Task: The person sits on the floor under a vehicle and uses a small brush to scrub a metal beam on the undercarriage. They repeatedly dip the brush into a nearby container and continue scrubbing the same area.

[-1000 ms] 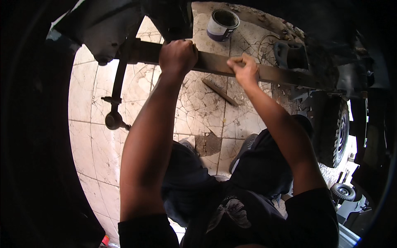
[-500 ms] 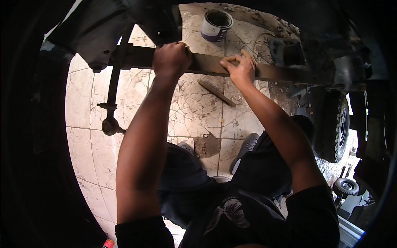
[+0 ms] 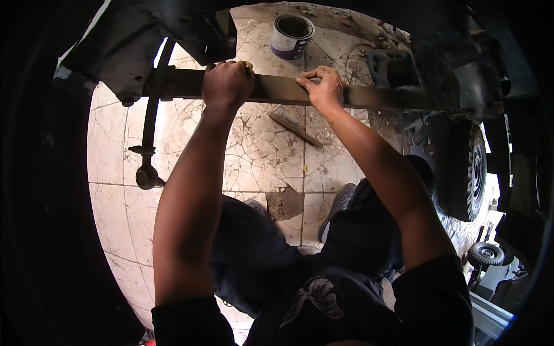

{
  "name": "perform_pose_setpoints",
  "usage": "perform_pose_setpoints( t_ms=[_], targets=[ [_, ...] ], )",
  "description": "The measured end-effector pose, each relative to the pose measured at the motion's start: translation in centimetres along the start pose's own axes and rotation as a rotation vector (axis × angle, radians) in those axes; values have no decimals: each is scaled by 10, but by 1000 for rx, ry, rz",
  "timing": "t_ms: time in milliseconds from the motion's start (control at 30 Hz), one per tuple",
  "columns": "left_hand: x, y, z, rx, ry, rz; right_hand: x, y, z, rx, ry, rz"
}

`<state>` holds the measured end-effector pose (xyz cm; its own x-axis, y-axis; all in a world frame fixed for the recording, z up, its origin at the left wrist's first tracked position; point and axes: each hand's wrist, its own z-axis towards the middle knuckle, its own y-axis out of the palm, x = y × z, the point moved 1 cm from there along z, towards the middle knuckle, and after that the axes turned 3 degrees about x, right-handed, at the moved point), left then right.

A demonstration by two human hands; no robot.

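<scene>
A long, flat, dark metal bar (image 3: 277,89) runs crosswise under the vehicle, in front of me. My left hand (image 3: 227,86) is closed over it left of the middle, knuckles up; its fingertips are mostly hidden. Farther right, my right hand (image 3: 325,87) lies against the same bar with thumb and forefinger pressed together near its top edge. Whether something small sits in that pinch cannot be seen. A rod with a round joint end (image 3: 148,176) hangs from the bar's left part.
Beyond the bar stands an open paint can (image 3: 292,37). A flat strip (image 3: 296,129) lies on the cracked tile floor (image 3: 254,153). Dark vehicle parts (image 3: 133,46) hang at the upper left, and a treaded tyre (image 3: 475,173) stands at the right. My shoes are below.
The raised fingers of my right hand have curled in closer to the thumb. My left hand stays closed at about the same place on the bar. The whole view has shifted slightly.
</scene>
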<state>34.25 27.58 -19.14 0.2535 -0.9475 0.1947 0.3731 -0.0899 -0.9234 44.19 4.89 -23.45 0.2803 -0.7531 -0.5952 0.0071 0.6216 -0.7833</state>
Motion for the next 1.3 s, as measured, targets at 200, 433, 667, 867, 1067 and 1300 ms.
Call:
perform_pose_setpoints(
  t_ms=[200,433,667,867,1067,1300],
  targets=[
    [-6,-3,-5,6,-17,-36,-3,-6,-32,2,-126,19],
    [3,-4,-2,-25,-60,-40,2,1,-10,23,-92,-16],
    [2,-10,1,-20,-115,-59,5,0,-13,-37,9,20],
    [-6,-7,0,12,-27,-52,-8,-2,-13,-82,27,92],
    [-10,-10,-6,11,-52,-86,7,-12,-30,-47,-9,-38],
    [1,-10,1,-6,-10,-27,-8,7,0,23,-77,18]
  ],
)
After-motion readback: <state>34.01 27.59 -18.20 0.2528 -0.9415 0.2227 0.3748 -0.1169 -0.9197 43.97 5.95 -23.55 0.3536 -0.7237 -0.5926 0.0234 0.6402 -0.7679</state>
